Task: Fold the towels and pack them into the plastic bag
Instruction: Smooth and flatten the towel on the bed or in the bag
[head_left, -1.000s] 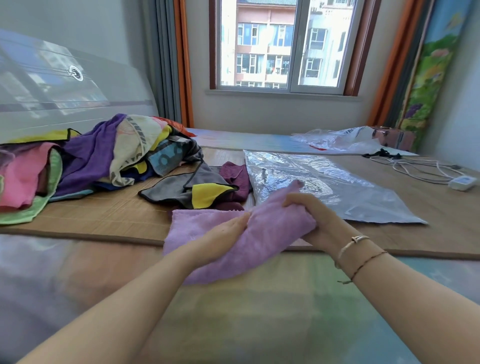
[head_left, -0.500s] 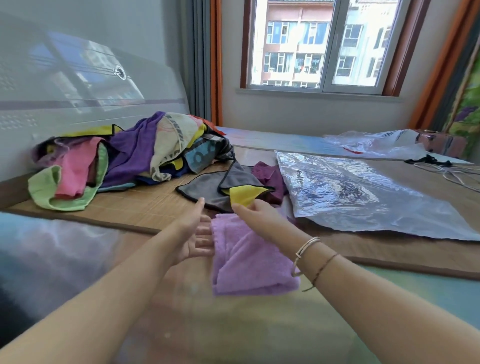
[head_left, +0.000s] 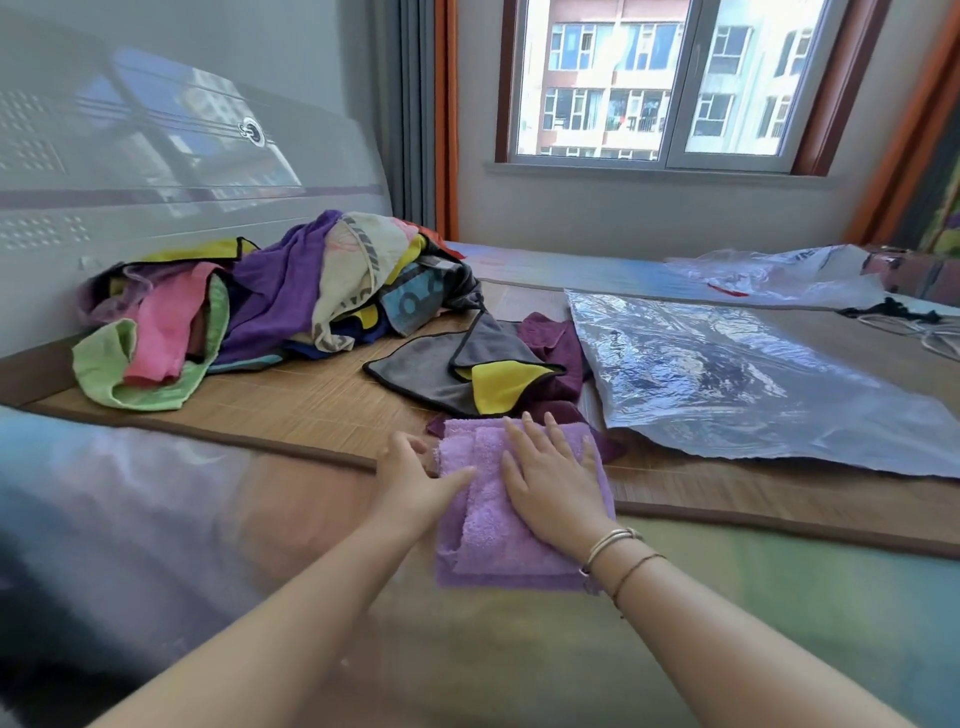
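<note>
Since half second ago, our right hand dropped from far edge of lilac towel onto its top, fingers straight, pressing flat; our left hand shifted to towel's left edge, thumb resting on it, fingers relaxed, gripping nothing. Towel folded, lying near us across mat edge on bed. Plastic bag flat on mat, right and farther, just beside towel. Unfolded towel pile far left; grey-yellow cloth between pile and bag.
</note>
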